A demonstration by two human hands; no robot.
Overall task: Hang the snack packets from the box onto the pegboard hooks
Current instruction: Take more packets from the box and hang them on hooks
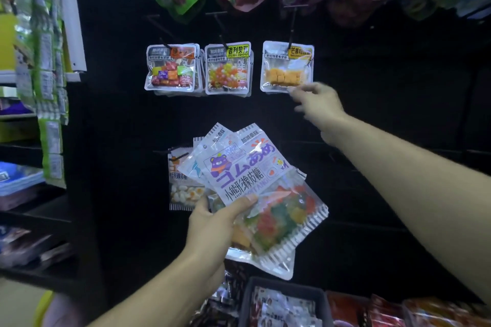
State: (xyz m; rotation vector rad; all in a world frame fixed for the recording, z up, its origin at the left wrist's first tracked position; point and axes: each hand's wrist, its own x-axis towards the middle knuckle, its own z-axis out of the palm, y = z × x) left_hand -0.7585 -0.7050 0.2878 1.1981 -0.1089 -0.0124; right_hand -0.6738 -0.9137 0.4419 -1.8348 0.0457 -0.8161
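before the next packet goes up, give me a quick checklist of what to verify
1. Left hand has a grip on the gummy bear packets: ok, several fanned out.
2. Right hand free to take one: ok, its fingertips are by the lower corner of the mango packet.
3. Mango packet seated on its hook: ok.
4. Hang hole on the top gummy packet visible: cannot tell.
5. Free hook for the gummy bears: cannot tell, the board is too dark.
6. Box in reach: ok.

You're holding glossy clear-and-white plastic gummy packets (255, 188); the small shiny plastic pouch of orange cubes (287, 66) hangs from a thin black metal hook (292, 32) on the matt black pegboard (385, 103).
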